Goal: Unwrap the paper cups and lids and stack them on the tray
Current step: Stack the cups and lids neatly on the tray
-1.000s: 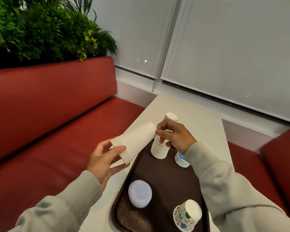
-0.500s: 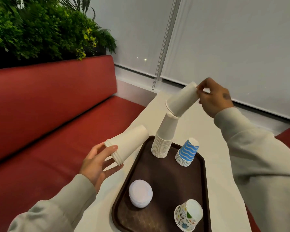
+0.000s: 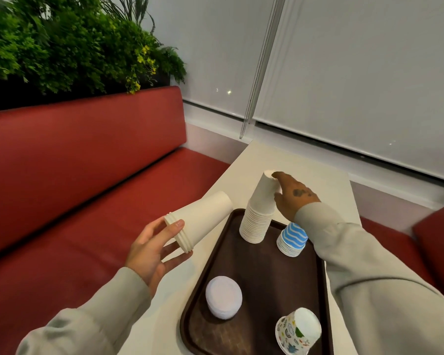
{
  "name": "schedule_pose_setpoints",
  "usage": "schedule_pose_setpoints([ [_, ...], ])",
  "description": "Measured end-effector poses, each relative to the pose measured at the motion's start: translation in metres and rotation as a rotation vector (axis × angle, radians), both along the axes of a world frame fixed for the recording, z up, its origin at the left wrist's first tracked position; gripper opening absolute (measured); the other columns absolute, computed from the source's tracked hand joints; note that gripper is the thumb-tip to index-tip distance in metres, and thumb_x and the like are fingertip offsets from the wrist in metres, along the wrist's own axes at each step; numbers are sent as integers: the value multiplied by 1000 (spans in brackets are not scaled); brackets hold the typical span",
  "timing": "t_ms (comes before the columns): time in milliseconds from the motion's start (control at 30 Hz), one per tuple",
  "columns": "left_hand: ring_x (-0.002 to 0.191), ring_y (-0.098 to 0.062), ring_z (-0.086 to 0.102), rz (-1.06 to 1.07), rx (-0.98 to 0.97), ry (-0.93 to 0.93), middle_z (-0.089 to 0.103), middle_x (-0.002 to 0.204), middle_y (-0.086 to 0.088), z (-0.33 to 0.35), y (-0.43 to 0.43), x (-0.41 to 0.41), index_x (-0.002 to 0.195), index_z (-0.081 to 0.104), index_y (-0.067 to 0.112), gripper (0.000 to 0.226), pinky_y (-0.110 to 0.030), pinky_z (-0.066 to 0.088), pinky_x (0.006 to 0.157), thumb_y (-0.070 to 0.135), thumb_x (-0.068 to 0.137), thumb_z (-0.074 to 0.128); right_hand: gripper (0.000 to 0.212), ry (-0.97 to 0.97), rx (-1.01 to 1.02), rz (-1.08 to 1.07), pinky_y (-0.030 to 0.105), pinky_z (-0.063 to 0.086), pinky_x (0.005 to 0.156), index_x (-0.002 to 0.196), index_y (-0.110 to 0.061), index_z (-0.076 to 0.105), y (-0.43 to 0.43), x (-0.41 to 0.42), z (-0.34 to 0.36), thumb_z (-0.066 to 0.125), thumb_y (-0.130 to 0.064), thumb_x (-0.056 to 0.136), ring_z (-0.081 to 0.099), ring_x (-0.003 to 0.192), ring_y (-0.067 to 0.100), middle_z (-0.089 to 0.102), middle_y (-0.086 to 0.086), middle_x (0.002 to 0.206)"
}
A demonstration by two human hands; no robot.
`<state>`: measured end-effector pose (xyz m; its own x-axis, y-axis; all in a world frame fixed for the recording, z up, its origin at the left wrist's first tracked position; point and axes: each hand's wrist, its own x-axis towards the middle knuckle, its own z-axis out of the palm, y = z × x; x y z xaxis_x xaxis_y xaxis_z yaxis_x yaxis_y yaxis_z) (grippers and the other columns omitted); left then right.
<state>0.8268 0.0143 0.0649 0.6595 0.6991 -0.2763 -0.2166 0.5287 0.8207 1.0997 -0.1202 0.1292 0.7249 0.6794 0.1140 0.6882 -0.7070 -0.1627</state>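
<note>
On the pale table [image 3: 280, 160] beside a red bench [image 3: 87, 162] sat a brown tray [image 3: 267, 278]. The right hand [image 3: 292, 196] curled round the top of the tall cup stack [image 3: 256, 221] at the tray's far corner, likely seating a cup. The left hand [image 3: 151, 252] pinched the spare cups [image 3: 200, 221] by their rims (presumably next in line).

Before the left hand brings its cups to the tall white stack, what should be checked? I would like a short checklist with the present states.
1. Left hand holds the loose white cups at their rims: ok.
2. Tall white stack stands on the tray: ok.
3. Stack is straight: cannot tell; it looks tilted, perhaps from lens distortion.
4. Stack top is free: not ok; the right hand grips it.
5. Blue striped stack is apart from the tall stack: ok.
</note>
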Motion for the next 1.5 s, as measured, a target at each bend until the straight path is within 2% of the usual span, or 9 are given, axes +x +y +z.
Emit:
schedule_pose_setpoints([
  [133,104,-31,68,3,2,-25,67,121,-11,6,-2,5,120,64,17,59,-46,60,75,26,64,80,31,28,296,113,35,47,91,127,-31,51,0,-17,4,47,-39,98,61,102,21,54,-7,131],
  [267,106,-32,67,-4,-9,-42,68,121,-11,9,-8,13,121,62,17,63,-47,60,77,27,62,81,22,493,476,192,28,49,74,97,-27,68,2,-45,16,54,-43,95,66,72,9,70,-11,92],
  [433,105,-32,69,-58,20,-49,70,117,-8,12,-17,15,120,63,14,57,-50,59,80,25,66,79,5,672,569,234,31,49,66,90,-19,66,-2,-60,10,63,-20,94,65,69,14,65,-7,83],
  [667,103,-29,69,-56,63,-35,71,114,-7,10,-16,15,118,61,14,47,-50,59,80,17,74,77,12,775,622,195,29,43,58,85,-14,57,-8,-57,12,56,-9,96,59,64,13,59,-1,78],
  [967,110,-31,66,-18,-11,-25,68,121,-14,2,-3,8,121,64,14,59,-50,58,85,28,65,78,8,108,725,74,32,47,66,90,-22,51,-17,-9,82,53,-18,97,63,67,9,64,6,89],
  [1033,112,-32,65,-18,-10,-21,68,121,-14,2,-2,7,121,64,14,58,-50,58,85,28,67,78,2,-70,632,38,35,49,76,98,-22,51,-19,0,99,49,-23,98,62,85,27,63,9,97],
  [1167,108,-30,67,-1,-1,-21,69,119,-12,4,1,6,121,64,15,57,-49,58,84,29,67,78,14,-236,300,-23,37,43,74,107,-20,48,-13,0,106,38,-29,102,52,83,32,55,4,98],
  [1400,107,-27,68,-4,14,-7,72,115,-8,5,4,1,120,65,17,56,-46,58,83,32,68,77,13,-231,41,-2,36,39,73,109,-21,45,2,5,49,34,-24,102,50,83,30,55,5,115],
  [1500,108,-27,68,-1,21,-2,72,115,-6,5,6,0,121,65,17,55,-46,59,83,32,70,77,25,-142,0,-6,39,44,83,123,-26,44,4,8,25,31,-26,102,57,99,32,52,2,131],
])
